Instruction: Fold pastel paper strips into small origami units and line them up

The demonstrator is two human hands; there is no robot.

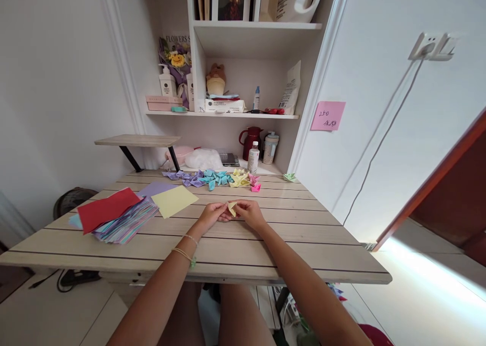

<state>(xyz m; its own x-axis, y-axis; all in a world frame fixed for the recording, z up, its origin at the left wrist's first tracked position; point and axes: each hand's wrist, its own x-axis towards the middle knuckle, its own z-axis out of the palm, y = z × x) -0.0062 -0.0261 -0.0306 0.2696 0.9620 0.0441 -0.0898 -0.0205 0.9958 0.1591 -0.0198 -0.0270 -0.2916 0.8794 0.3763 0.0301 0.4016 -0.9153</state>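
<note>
- Head view: your left hand (213, 216) and right hand (249, 214) meet fingertip to fingertip over the middle of the table. Both are pinched closed on a small folded yellow paper (232, 207).
- That folded yellow paper sits right between the two sets of fingertips. Its pale upper edge pokes up above them and your fingers hide its lower part. You cannot tell from here whether it touches the tabletop.
- It looks pale yellow and matte, creased into a small pointed shape. The fold details are too small to read.
- Thin bracelets (185, 254) circle your left wrist, one carrying a small green bit.
- Beneath your hands, the table (273, 250) is made of pale wood-look planks with dark seams running across.
- Just left of your left hand lies a flat yellow sheet (175, 200), square and unfolded, beside a lilac sheet (155, 188).
- Further left, a red sheet (108, 208) rests on top of a fanned stack of coloured papers (127, 225).
- Beyond your hands, near the table's far edge, a row of folded paper pieces (212, 179) runs from purple through blue to yellow and pink. One green folded piece (289, 177) lies apart at the right.
- A pink note (327, 115) sticks to the wall on your right.
</note>
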